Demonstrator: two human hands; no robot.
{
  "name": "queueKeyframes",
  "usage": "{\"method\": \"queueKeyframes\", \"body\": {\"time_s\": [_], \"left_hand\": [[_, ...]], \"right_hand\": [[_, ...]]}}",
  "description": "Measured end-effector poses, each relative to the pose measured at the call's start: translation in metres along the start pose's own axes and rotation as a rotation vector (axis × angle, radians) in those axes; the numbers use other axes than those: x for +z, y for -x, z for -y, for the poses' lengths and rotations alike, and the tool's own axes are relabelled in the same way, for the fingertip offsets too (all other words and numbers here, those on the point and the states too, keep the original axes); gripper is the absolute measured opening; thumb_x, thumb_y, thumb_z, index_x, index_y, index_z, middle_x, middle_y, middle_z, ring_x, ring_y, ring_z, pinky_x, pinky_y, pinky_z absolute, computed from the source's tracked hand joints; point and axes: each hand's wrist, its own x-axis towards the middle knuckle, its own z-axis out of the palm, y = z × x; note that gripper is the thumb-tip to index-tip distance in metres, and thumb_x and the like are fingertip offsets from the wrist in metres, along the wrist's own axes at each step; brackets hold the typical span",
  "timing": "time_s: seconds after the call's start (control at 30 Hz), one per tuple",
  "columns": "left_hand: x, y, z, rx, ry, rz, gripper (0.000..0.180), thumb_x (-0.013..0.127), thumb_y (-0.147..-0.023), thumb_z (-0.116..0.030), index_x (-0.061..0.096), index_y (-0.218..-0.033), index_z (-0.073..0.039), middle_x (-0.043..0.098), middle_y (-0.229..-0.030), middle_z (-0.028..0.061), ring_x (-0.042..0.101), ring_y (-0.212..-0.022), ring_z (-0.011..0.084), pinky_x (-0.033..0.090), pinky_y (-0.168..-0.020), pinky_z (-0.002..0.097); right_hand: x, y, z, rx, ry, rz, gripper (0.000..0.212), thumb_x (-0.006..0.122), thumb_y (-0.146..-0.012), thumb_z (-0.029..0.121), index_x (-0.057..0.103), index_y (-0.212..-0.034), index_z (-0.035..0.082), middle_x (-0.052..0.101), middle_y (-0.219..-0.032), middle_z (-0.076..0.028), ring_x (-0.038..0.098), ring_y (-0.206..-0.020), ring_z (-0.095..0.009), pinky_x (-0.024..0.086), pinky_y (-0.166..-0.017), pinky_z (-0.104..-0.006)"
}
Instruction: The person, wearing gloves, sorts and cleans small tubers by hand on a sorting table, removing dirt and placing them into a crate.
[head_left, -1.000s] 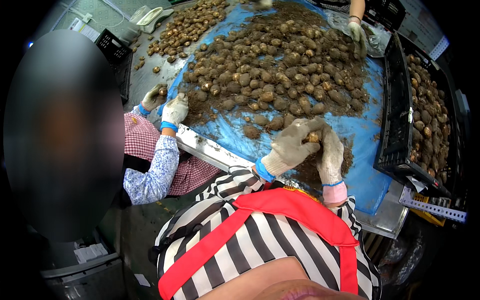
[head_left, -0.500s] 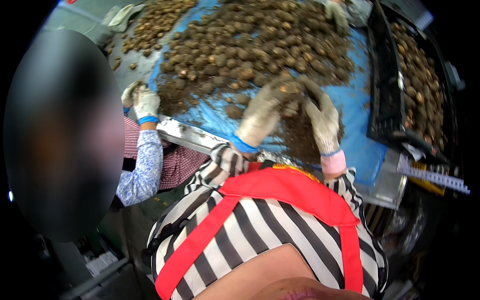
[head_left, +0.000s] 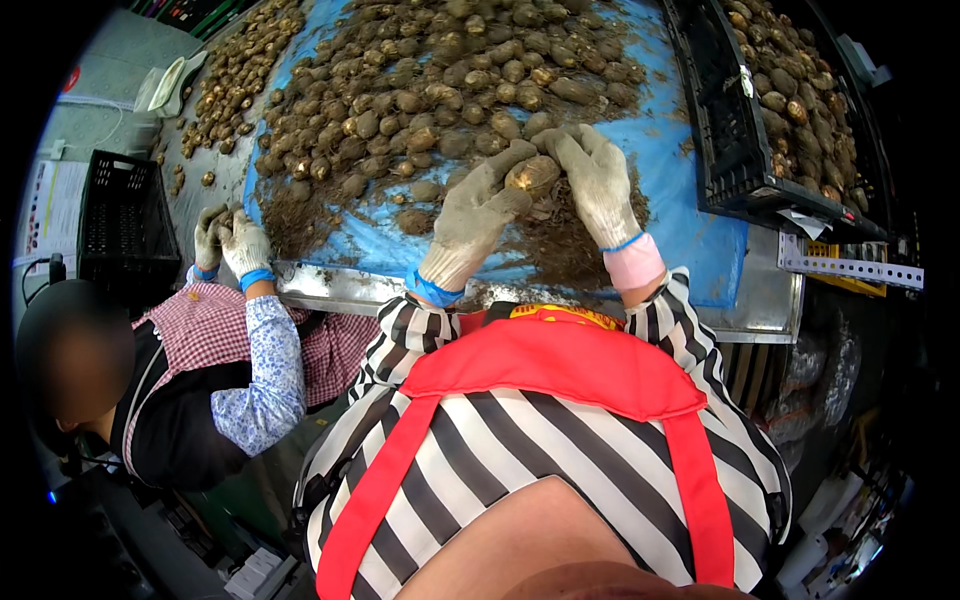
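Observation:
A round brown taro (head_left: pixel 533 177) with a pale patch sits between my two gloved hands, above the near edge of the heap. My left hand (head_left: pixel 478 212), in a soiled whitish knit glove, grips it from the left, thumb below and fingers behind. From the right, my right hand (head_left: pixel 600 185) closes on the same taro, its fingertips over the far side. Loose fibres and soil (head_left: pixel 565 240) lie under the hands on the blue sheet (head_left: pixel 690 255). Just beyond spreads the big heap of hairy taros (head_left: pixel 440 90).
A black crate (head_left: pixel 712 120) full of taros stands at the right. On the left, a co-worker's gloved hands (head_left: pixel 232 240) work at the table edge, near smaller taros (head_left: pixel 235 85) and another black crate (head_left: pixel 125 215). A perforated metal strip (head_left: pixel 860 268) juts out at right.
The view has shifted, with the table scene now further left and higher. The taro between my hands shows more clearly, and the hands have turned about it. The co-worker's hands stay close together.

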Motion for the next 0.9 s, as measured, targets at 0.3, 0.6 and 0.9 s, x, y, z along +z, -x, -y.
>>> {"method": "queueKeyframes", "body": {"time_s": [0.3,0.6,0.9], "left_hand": [[-0.003,-0.002,0.001,-0.052,0.366,0.061,0.062,0.068,-0.096,-0.015,0.041,-0.147,0.006,0.062,-0.130,0.0174,0.070,-0.103,0.0249,0.060,-0.085,0.0344],[-0.008,-0.001,0.027,-0.175,0.273,0.017,0.041,0.061,-0.101,-0.018,0.053,-0.134,0.007,0.067,-0.117,0.0149,0.071,-0.095,0.0224,0.060,-0.084,0.0352],[-0.022,-0.001,0.029,0.020,0.538,0.124,0.056,0.048,-0.106,-0.024,0.033,-0.152,0.006,0.054,-0.141,0.0251,0.067,-0.114,0.0375,0.060,-0.094,0.0495]], "right_hand": [[-0.003,0.015,0.013,-0.168,-0.050,0.095,0.038,0.061,-0.097,0.010,0.063,-0.134,0.001,0.069,-0.113,-0.009,0.062,-0.103,-0.012,0.049,-0.094,-0.0268],[-0.001,0.003,-0.003,-0.091,0.418,0.032,0.023,0.060,-0.095,0.016,0.075,-0.102,0.001,0.073,-0.091,-0.013,0.069,-0.087,-0.023,0.053,-0.081,-0.0354],[-0.038,0.001,-0.024,-0.161,-0.048,0.114,0.031,0.054,-0.104,0.018,0.065,-0.125,-0.002,0.070,-0.111,-0.009,0.065,-0.098,-0.014,0.053,-0.086,-0.0305]]}}
